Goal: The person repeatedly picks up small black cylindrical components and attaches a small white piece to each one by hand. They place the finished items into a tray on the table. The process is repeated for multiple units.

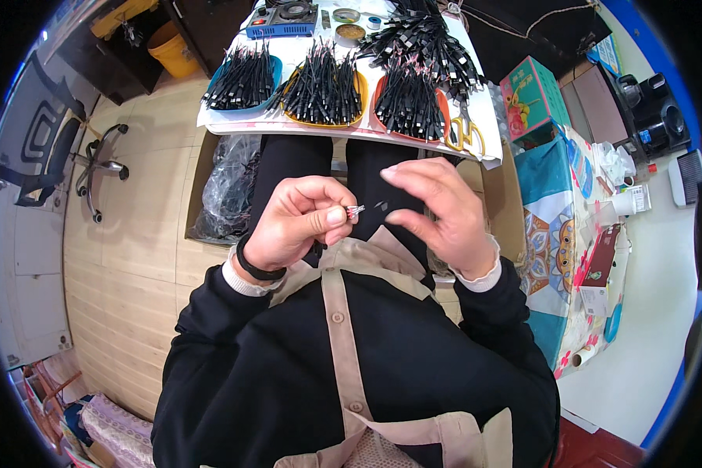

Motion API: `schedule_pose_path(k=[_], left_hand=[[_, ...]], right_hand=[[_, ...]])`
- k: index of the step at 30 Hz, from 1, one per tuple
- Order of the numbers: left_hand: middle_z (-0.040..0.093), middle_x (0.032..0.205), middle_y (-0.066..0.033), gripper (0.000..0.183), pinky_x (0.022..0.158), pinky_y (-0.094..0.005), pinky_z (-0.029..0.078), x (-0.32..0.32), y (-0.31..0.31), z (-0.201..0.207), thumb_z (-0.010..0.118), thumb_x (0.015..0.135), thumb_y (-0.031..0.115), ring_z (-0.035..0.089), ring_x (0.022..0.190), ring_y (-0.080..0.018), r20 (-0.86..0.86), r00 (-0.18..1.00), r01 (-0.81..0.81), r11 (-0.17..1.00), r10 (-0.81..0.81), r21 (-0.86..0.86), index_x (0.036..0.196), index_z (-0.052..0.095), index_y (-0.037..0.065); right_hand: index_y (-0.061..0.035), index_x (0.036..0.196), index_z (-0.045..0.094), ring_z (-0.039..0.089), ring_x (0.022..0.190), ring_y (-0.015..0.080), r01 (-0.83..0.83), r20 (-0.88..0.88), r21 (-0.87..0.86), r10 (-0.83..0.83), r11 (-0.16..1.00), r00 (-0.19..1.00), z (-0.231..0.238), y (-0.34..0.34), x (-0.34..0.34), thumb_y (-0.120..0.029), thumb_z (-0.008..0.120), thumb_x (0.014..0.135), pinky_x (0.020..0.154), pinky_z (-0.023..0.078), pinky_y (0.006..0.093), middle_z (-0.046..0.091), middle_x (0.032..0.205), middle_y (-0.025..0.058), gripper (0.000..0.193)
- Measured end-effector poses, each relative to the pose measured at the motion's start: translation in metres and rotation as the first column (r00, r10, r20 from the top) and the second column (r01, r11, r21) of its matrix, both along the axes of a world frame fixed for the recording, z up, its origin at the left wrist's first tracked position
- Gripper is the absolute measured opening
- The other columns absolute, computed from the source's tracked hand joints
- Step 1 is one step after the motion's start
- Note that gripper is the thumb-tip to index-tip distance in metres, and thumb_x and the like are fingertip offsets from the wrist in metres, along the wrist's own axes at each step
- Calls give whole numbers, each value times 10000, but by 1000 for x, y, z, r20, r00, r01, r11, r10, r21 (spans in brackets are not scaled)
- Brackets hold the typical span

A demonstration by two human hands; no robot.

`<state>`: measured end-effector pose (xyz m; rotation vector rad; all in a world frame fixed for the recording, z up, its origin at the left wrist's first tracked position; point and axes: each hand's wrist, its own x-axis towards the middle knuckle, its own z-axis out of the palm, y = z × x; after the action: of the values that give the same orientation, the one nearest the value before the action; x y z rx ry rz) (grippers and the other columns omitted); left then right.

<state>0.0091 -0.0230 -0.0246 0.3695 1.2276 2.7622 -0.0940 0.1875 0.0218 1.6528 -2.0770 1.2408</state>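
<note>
My left hand (pixel 304 214) pinches a small bunch of thin wires (pixel 354 211) between thumb and forefinger, above my lap. Their reddish and silvery ends stick out toward the right, while the rest is hidden in the palm. Just right of those tips, my right hand (pixel 444 210) is open, thumb and fingers spread apart. A small dark scrap (pixel 381 205) shows between the two hands; I cannot tell whether it is in the air or on my trousers. Beyond them, black cables with bared ends fill a blue tray (pixel 277 72), a yellow tray (pixel 362 90) and an orange tray (pixel 444 109).
Yellow-handled scissors (pixel 466 139) lie at the table's right front corner, near a loose heap of black cables (pixel 425 39). A blue device (pixel 282 23) and round tins (pixel 350 33) stand farther back. Cartons flank my legs, one with a plastic bag (pixel 228 187).
</note>
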Motion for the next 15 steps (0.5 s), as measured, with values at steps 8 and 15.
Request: schedule_pose_path(k=[8, 15], left_hand=[[634, 835, -64, 123, 580, -219, 427, 2, 3, 5, 616, 934, 43, 535, 644, -94, 15, 994, 111, 993, -112, 30, 1007, 652, -49], [638, 744, -122, 124, 594, -317, 495, -3, -1, 21, 627, 818, -59, 631, 633, -258, -628, 778, -573, 453, 39, -682, 937, 653, -34]], right_hand=[[-28, 897, 635, 584, 749, 261, -195, 53, -125, 203, 973, 978, 1, -22, 8, -43, 770, 732, 654, 474, 320, 612, 839, 97, 213], [-17, 931, 605, 526, 736, 103, -225, 913, -170, 239, 960, 331, -16, -12, 12, -79, 660, 905, 669, 443, 246, 582, 866, 12, 87]])
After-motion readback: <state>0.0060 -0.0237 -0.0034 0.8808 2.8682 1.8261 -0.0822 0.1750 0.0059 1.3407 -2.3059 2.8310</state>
